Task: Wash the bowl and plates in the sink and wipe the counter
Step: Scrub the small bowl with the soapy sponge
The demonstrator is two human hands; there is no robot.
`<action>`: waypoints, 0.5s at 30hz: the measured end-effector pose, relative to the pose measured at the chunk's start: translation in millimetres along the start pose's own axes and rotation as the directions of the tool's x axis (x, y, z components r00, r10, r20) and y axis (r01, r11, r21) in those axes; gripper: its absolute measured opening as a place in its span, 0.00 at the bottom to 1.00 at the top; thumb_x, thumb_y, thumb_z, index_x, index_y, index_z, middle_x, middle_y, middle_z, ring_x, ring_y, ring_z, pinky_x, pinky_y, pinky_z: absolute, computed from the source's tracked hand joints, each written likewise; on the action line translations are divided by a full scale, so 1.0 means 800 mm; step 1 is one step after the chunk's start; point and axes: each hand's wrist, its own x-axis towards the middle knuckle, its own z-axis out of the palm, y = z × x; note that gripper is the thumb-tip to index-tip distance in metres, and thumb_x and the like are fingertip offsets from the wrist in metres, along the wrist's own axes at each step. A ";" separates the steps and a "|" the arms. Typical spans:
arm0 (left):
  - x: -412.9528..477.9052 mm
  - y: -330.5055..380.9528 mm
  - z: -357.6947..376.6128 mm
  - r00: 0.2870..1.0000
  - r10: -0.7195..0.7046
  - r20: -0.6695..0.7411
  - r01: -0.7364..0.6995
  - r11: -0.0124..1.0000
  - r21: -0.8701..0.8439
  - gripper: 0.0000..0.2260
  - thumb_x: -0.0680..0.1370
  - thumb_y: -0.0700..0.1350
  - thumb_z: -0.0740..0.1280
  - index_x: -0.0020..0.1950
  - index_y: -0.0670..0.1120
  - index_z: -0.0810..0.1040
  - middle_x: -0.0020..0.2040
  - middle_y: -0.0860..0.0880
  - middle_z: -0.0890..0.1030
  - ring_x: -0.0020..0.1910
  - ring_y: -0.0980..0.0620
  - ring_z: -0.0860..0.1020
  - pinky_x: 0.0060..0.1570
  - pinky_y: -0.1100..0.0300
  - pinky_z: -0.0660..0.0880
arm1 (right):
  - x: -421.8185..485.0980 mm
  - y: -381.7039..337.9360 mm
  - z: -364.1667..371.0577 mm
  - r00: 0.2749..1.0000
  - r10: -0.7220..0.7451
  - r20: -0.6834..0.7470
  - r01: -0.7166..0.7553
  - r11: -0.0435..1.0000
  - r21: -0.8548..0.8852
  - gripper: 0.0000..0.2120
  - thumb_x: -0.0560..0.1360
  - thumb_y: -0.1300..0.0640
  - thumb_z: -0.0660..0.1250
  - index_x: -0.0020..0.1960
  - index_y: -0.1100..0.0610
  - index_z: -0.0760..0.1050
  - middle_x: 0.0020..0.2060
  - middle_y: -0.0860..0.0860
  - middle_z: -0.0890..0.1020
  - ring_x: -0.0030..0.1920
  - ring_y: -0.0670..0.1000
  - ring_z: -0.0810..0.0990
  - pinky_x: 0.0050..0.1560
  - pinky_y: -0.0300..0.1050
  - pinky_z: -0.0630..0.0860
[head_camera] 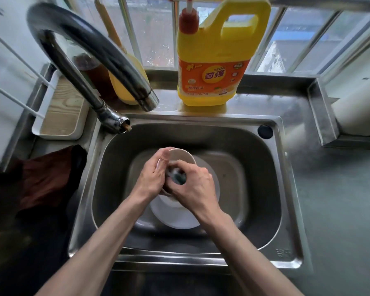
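A white bowl (pixel 183 155) is held tilted over the middle of the steel sink (pixel 263 184). My left hand (pixel 153 175) grips its left rim, thumb on top. My right hand (pixel 195 186) is closed on a dark green scrubbing pad (pixel 176 175) pressed inside the bowl. Under both hands white plates (pixel 173 217) lie on the sink floor, partly hidden by my wrists.
The curved tap (pixel 107 60) arches over the sink's back left corner. A yellow detergent jug (pixel 214 54) stands on the back ledge. A dark red cloth (pixel 45 178) lies on the left. A white tray (pixel 60 112) sits at the back left. Grey counter (pixel 340 199) lies to the right.
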 end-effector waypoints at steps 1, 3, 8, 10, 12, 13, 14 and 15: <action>-0.001 0.002 -0.001 1.000 0.006 0.000 -0.006 1.000 0.008 0.16 0.84 0.59 0.56 0.63 0.56 0.79 0.53 0.54 0.85 0.55 0.55 0.84 0.51 0.60 0.80 | 0.001 -0.001 -0.003 0.997 0.057 0.049 -0.060 0.996 0.066 0.15 0.73 0.41 0.73 0.58 0.44 0.83 0.47 0.48 0.88 0.51 0.52 0.85 0.54 0.51 0.80; -0.002 0.007 -0.003 1.000 0.004 0.015 -0.005 1.000 0.025 0.16 0.85 0.60 0.55 0.65 0.57 0.78 0.54 0.53 0.84 0.53 0.56 0.84 0.46 0.58 0.82 | 0.004 0.000 -0.010 0.976 0.137 0.169 -0.170 0.964 0.206 0.16 0.72 0.39 0.75 0.56 0.43 0.85 0.46 0.46 0.88 0.51 0.48 0.86 0.57 0.50 0.81; 0.001 0.005 -0.008 0.998 -0.063 0.009 0.062 0.993 0.098 0.18 0.84 0.64 0.55 0.60 0.58 0.80 0.52 0.52 0.84 0.53 0.53 0.83 0.49 0.53 0.81 | 0.003 0.012 -0.014 0.964 -0.003 0.267 -0.056 0.975 0.216 0.10 0.73 0.41 0.74 0.50 0.44 0.85 0.42 0.45 0.86 0.45 0.45 0.84 0.49 0.48 0.81; 0.004 0.000 -0.014 0.997 -0.079 0.011 0.076 0.981 0.178 0.19 0.83 0.66 0.56 0.56 0.57 0.81 0.50 0.52 0.84 0.53 0.50 0.83 0.55 0.48 0.80 | 0.002 0.017 -0.019 0.924 -0.147 0.353 0.134 0.989 0.061 0.07 0.76 0.44 0.73 0.51 0.44 0.85 0.45 0.46 0.85 0.46 0.48 0.80 0.47 0.45 0.74; 0.002 -0.007 -0.015 0.995 -0.088 0.053 0.071 0.963 0.258 0.20 0.81 0.69 0.56 0.58 0.60 0.81 0.53 0.52 0.84 0.55 0.49 0.82 0.57 0.46 0.80 | 0.004 0.025 -0.024 0.876 -0.262 0.404 0.323 0.942 -0.089 0.08 0.76 0.45 0.74 0.53 0.45 0.85 0.49 0.47 0.84 0.50 0.52 0.79 0.49 0.47 0.72; 0.000 -0.008 -0.013 0.992 -0.098 0.074 0.073 0.957 0.280 0.20 0.81 0.69 0.55 0.60 0.62 0.80 0.55 0.53 0.84 0.57 0.49 0.82 0.55 0.46 0.81 | 0.004 0.029 -0.026 0.866 -0.302 0.399 0.383 0.913 -0.140 0.08 0.75 0.46 0.76 0.52 0.46 0.86 0.49 0.47 0.83 0.51 0.53 0.78 0.50 0.48 0.73; -0.003 -0.007 -0.011 0.990 -0.115 0.086 0.086 0.955 0.284 0.19 0.82 0.68 0.55 0.61 0.63 0.80 0.57 0.52 0.83 0.58 0.48 0.81 0.54 0.47 0.82 | 0.002 0.033 -0.026 0.863 -0.337 0.376 0.430 0.882 -0.195 0.07 0.73 0.48 0.78 0.50 0.46 0.86 0.49 0.48 0.82 0.51 0.54 0.77 0.50 0.49 0.73; -0.006 -0.004 -0.007 0.986 -0.136 0.092 0.106 0.956 0.275 0.18 0.82 0.67 0.55 0.63 0.63 0.79 0.59 0.52 0.82 0.59 0.48 0.81 0.51 0.47 0.83 | -0.002 0.036 -0.025 0.869 -0.362 0.336 0.455 0.852 -0.259 0.06 0.70 0.50 0.80 0.47 0.47 0.86 0.47 0.48 0.81 0.50 0.54 0.76 0.48 0.49 0.74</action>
